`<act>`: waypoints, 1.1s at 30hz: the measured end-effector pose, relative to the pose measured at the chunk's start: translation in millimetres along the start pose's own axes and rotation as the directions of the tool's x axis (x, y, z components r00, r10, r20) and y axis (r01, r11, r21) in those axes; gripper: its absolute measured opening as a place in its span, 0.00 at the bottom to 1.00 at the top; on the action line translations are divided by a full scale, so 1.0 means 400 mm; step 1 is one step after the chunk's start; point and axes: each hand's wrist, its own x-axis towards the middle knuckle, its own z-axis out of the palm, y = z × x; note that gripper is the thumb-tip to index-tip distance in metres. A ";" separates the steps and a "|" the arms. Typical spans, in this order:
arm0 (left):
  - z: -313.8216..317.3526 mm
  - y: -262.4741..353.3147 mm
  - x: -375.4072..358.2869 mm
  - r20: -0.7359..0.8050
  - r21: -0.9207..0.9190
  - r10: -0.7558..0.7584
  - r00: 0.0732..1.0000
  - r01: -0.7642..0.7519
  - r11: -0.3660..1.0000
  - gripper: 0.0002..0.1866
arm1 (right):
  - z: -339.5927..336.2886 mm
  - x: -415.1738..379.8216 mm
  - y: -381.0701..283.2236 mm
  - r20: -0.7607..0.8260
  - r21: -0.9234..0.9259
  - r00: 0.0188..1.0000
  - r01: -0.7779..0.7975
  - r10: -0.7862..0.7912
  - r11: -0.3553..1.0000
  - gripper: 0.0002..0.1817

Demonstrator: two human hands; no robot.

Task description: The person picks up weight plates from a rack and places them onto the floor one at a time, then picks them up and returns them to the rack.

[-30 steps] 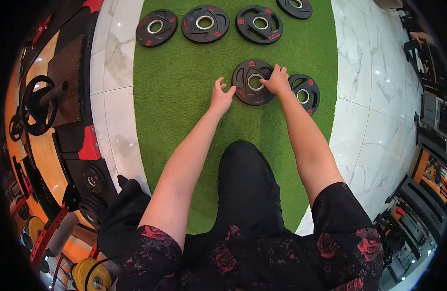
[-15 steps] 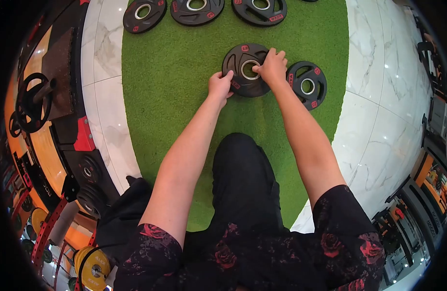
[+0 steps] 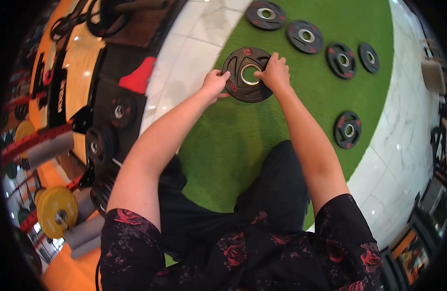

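Both hands grip a black weight plate (image 3: 239, 89) with red markings and a metal-ringed centre hole. My left hand (image 3: 215, 85) holds its left edge, thumb on the upper face and fingers beneath. My right hand (image 3: 277, 73) is closed on the right side, its thumb near the centre ring and its fingers over the rim. The plate looks raised above the green turf (image 3: 209, 140). A smaller weight plate (image 3: 343, 138) lies on the turf to the right of my right forearm.
Beyond my hands, several more black plates (image 3: 301, 44) lie in a curved row on the turf. Pale marble tiles (image 3: 189, 53) border it. On the left stand a rack with a red upright (image 3: 36, 141), stored black plates (image 3: 99, 144) and a yellow plate (image 3: 56, 213).
My view and body have turned left, so the row of plates now appears at the upper right. The held plate has come along, away from the smaller plate beside it.
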 end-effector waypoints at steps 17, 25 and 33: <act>-1.176 -0.342 -0.223 -0.407 -0.367 -0.009 0.914 -0.154 0.917 0.14 | 0.624 -0.263 -1.132 0.197 -0.033 0.833 0.533 -0.518 0.845 0.45; -1.387 -0.476 -0.145 -0.561 -0.372 -0.102 0.821 -0.140 0.918 0.19 | 0.883 -0.286 -1.345 0.354 -0.090 0.784 0.571 -0.510 0.816 0.46; -1.430 -0.528 -0.066 -0.546 -0.395 -0.215 0.809 -0.023 0.918 0.19 | 0.978 -0.281 -1.365 0.347 -0.164 0.794 0.576 -0.500 0.801 0.45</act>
